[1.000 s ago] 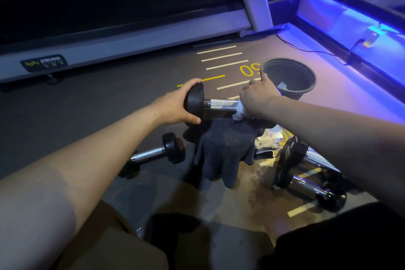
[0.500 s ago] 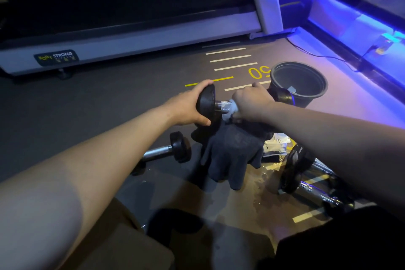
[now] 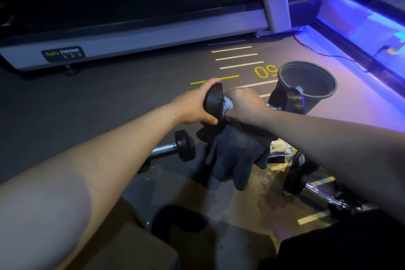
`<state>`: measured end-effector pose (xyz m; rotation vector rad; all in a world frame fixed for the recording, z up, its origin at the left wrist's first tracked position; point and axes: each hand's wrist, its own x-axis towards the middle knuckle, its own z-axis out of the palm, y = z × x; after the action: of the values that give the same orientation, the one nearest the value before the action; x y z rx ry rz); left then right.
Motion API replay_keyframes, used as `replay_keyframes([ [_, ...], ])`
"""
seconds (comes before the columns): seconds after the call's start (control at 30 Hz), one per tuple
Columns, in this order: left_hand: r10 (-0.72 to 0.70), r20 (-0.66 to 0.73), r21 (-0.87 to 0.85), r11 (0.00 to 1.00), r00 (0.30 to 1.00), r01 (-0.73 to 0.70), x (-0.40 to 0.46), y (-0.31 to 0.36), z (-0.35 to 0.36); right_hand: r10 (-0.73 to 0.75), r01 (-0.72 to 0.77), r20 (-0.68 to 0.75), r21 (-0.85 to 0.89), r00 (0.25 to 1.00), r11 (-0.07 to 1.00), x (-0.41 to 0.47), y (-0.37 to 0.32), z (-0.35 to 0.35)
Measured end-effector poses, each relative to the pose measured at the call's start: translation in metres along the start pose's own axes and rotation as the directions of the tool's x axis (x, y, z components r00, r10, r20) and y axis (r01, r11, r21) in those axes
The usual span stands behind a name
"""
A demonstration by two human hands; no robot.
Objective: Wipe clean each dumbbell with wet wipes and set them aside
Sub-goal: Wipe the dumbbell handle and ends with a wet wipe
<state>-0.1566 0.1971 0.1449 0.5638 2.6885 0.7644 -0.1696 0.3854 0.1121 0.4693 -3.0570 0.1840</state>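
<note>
Since the earlier frames, the right hand (image 3: 243, 105) has slid its wipe (image 3: 228, 105) leftward along the bar, from the right end to hard against the left head, baring the right head.

At far left, a treadmill (image 3: 131, 35) runs across the top of the view, its label reading "STRONG". Below it, a small dumbbell (image 3: 173, 149) lies on the dark floor (image 3: 98, 103), half hidden under the left forearm, its bar angled up toward the right.

At centre, the left hand (image 3: 195, 106) cups the left head of the held dumbbell (image 3: 287, 99), fingers curled over the rim. This dumbbell is lifted clear of the floor, its long axis running left to right, roughly level. The right hand's fingers are clenched around the bar with the pale wipe bunched inside the fist, touching the left head. Dark gloves (image 3: 234, 155) lie on the floor just beneath.

Right of the hands stands a round dark bin (image 3: 317, 103), just behind the dumbbell's right head. At lower right, more dumbbells (image 3: 311, 188) lie together under the right forearm. Blue light glows along the far right edge.
</note>
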Motion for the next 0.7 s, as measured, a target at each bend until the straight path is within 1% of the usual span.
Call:
replay_keyframes([
  [0.13, 0.008, -0.001, 0.001, 1.000, 1.000, -0.008, 0.000, 0.000, 0.001, -0.080, 0.074, -0.029, -0.166, 0.996, 0.983, -0.004, 0.007, -0.001],
  [0.3, 0.018, 0.004, -0.001, 1.000, 1.000, -0.018, -0.002, -0.002, 0.000, -0.041, 0.043, 0.012, -0.337, 0.999, 0.941, -0.017, 0.031, -0.006],
  [0.37, 0.020, 0.003, 0.003, 1.000, 1.000, -0.020, -0.002, -0.002, 0.000, -0.057, 0.059, 0.017, -0.400, 0.998, 0.915, -0.022, 0.037, -0.009],
  [0.47, 0.020, -0.002, 0.005, 1.000, 1.000, -0.020, -0.001, -0.002, 0.000, -0.058, 0.088, 0.074, -0.513, 0.996, 0.854, -0.030, 0.040, -0.019],
  [0.63, 0.014, -0.007, 0.005, 1.000, 1.000, -0.014, 0.002, -0.002, -0.001, 0.059, -0.005, 0.082, -0.544, 0.995, 0.839, -0.038, 0.063, -0.033],
  [0.7, 0.010, -0.005, -0.002, 1.000, 1.000, -0.010, 0.003, -0.002, 0.000, 0.071, -0.010, 0.097, -0.523, 0.993, 0.852, -0.040, 0.070, -0.034],
])
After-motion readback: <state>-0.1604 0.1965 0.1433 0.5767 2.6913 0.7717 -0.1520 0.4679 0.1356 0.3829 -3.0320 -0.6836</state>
